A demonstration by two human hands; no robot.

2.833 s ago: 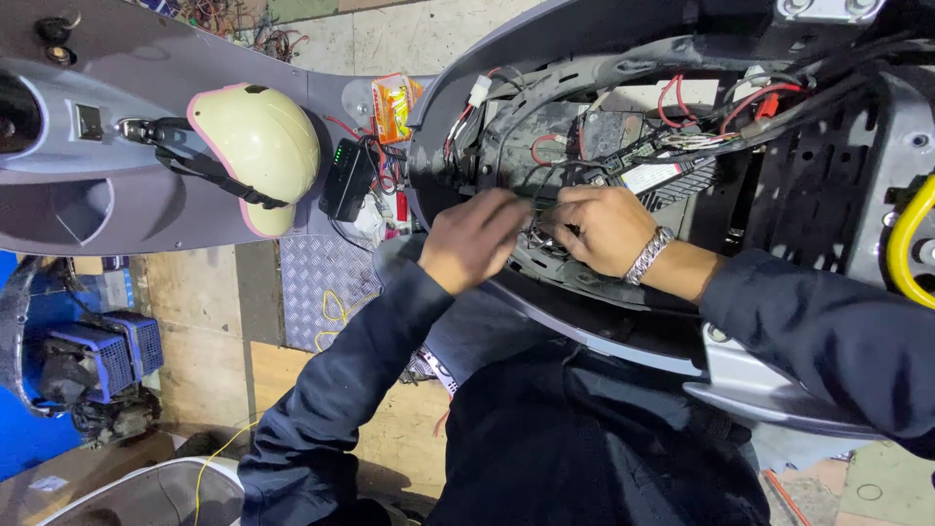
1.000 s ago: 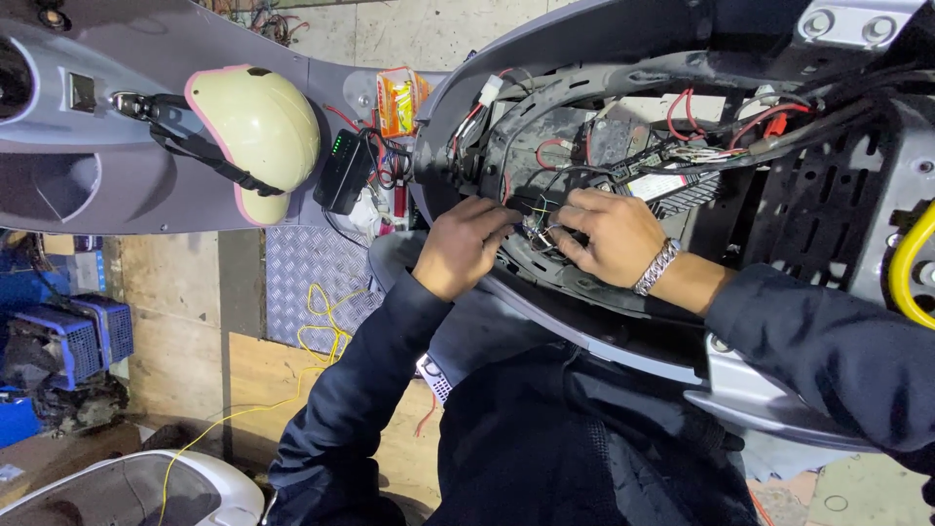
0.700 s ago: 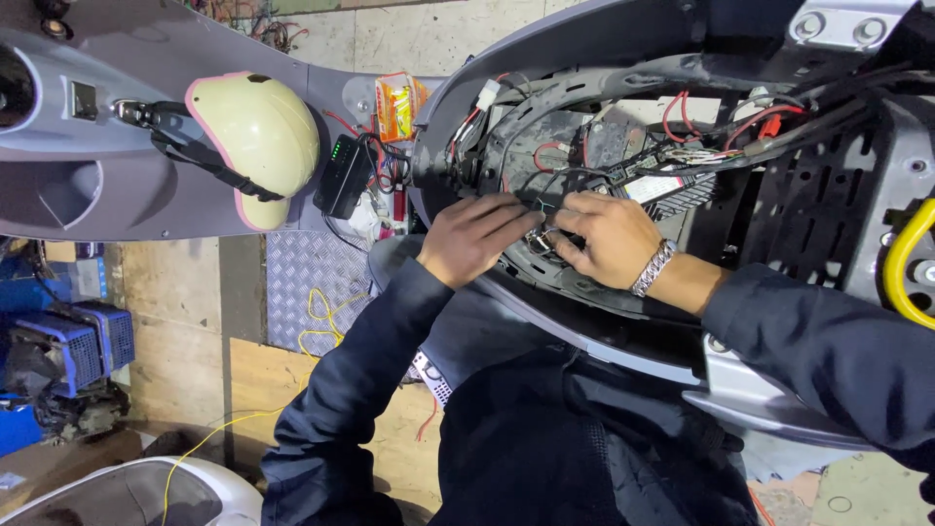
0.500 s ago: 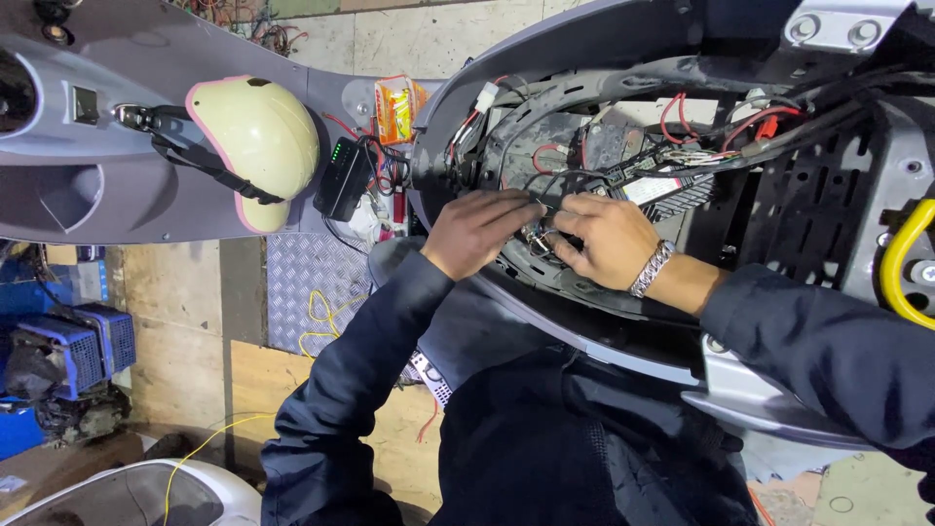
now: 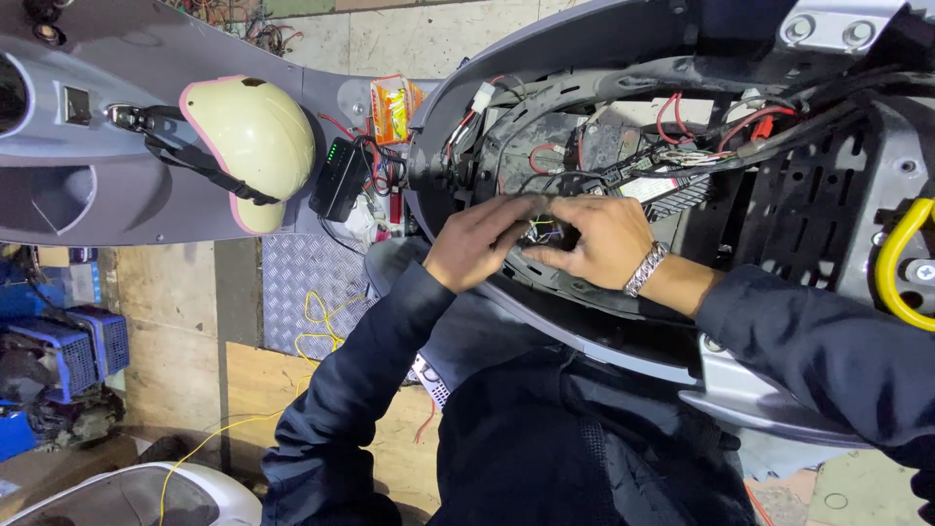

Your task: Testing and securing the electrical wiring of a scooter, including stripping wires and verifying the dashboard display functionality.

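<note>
Fingers of both my hands meet over one small bundle of thin wires, inside the open body of the grey scooter.

Left to right:

- Cream helmet with pink rim hangs at the handlebar side, well apart from my hands. One only.
- Black box with green lights and an orange packet sit near it, between helmet and frame opening. One of each.
- Left hand: fingers stretched and close together, tips pointing right, laid onto the bundle from the left. Whether thumb and fingers pinch a wire, I cannot tell; motion blur at the tips.
- Bundle lies just beyond the left fingertips, directly between the two hands. Yellow and pale strands show; count too fine to make out. Its run seems roughly across, hand to hand, but the ends are hidden.
- Right hand: fingers curled in together, thumb low, tips touching the bundle from the right. Metal bracelet at the wrist. One.
- Red wires loop above, apart from my fingers; at least two loops.
- Yellow curved bar at far right, well apart. One.

Both hands sit about equally near the bundle; right seems to have the closer grip.
</note>
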